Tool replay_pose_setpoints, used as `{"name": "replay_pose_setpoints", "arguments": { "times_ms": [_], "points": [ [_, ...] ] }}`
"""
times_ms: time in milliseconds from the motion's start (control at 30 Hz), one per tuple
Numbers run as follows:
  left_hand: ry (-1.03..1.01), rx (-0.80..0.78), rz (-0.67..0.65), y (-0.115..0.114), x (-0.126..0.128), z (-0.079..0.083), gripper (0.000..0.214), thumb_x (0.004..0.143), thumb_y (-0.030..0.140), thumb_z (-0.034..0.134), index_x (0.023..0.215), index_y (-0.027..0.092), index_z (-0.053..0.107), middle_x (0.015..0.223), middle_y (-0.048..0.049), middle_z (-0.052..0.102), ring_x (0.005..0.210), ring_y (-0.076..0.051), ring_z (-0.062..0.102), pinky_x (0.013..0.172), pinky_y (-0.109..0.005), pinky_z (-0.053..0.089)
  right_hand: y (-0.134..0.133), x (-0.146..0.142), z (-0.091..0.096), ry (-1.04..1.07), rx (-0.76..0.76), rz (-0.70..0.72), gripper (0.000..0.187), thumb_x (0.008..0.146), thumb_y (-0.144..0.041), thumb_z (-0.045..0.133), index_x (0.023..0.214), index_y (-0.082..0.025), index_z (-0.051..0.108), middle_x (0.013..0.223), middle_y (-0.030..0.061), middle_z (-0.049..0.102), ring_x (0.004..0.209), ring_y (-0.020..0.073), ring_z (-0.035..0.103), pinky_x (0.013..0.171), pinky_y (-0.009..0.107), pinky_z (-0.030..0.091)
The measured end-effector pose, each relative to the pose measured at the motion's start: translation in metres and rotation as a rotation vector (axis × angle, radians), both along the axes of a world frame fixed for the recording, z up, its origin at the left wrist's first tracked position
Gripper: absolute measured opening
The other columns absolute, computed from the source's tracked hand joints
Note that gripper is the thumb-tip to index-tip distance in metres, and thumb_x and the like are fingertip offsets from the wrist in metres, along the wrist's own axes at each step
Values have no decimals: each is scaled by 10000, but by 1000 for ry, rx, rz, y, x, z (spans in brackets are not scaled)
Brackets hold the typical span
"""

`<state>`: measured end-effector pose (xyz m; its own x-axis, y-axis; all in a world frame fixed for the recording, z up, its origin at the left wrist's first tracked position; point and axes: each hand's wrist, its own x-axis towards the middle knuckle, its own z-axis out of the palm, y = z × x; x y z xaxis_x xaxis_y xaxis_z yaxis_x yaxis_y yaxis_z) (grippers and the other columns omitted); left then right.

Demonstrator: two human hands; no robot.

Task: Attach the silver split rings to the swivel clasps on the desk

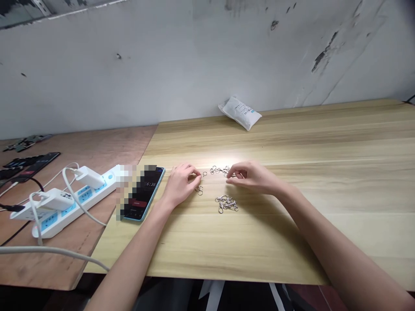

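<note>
The left hand [180, 185] and the right hand [251, 177] rest low on the bench [246, 242], with a small gap between them. The left fingers [195, 173] are pinched together, and a little metal ring [204, 174] sits just past their tips, but I cannot tell if they hold it. The right fingers [231, 176] curl in and point left at a small heap of metal rings [219, 170], and I cannot tell if they hold anything. The heap lies long from left to right, in the gap, and a bit nearer the right fingers. Two linked rings [199, 190] lie just under the left fingers, and a pile of metal clips [226, 204] lies below the heap. The bench is pale striped wood. To the left are a phone [142, 194] and a white power strip [65, 207] on a reddish board [106, 147], and a white bag [240, 113] lies by the marked wall [207, 65]
</note>
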<state>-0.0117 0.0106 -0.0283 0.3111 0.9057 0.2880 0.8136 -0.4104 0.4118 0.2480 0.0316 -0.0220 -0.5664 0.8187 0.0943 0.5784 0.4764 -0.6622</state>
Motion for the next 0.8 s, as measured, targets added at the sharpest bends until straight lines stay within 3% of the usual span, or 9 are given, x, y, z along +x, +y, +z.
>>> {"name": "replay_pose_setpoints", "arguments": {
  "times_ms": [133,333,533,667,800],
  "points": [
    [3,-3,3,0,1,0,79,853,225,598,793,203,644,900,-15,667,907,-203,586,836,-354,381,-11,-14,3,-55,-101,146,161,780,-374,714,811,-217,721,572,-43,505,525,90,425,525,233,270],
    [-84,-17,-11,1,2,-1,63,832,197,616,774,197,640,875,-14,663,887,-198,596,846,-365,409,-17,-28,0,-129,-25,90,43,760,-195,652,744,-218,683,598,-49,588,542,84,476,531,222,289],
    [-319,-133,-70,0,7,-3,66,836,202,614,777,187,639,898,-39,664,892,-182,620,798,-322,488,-18,-31,-4,-151,-4,39,49,681,-185,657,676,-209,615,620,-46,631,549,94,498,512,213,289],
    [-362,-160,-120,0,9,-4,69,841,216,625,786,185,654,911,-46,666,889,-175,626,821,-327,495,-15,-31,-11,-187,132,15,155,780,-266,623,639,-203,613,575,-30,617,516,100,465,517,229,278],
    [-398,-177,-143,-1,10,-4,69,829,227,649,782,179,665,939,-60,662,915,-178,629,849,-338,499,-12,-31,-18,-88,343,-9,146,855,-232,567,740,-202,651,691,-14,644,567,97,478,552,223,292]
  ]
}}
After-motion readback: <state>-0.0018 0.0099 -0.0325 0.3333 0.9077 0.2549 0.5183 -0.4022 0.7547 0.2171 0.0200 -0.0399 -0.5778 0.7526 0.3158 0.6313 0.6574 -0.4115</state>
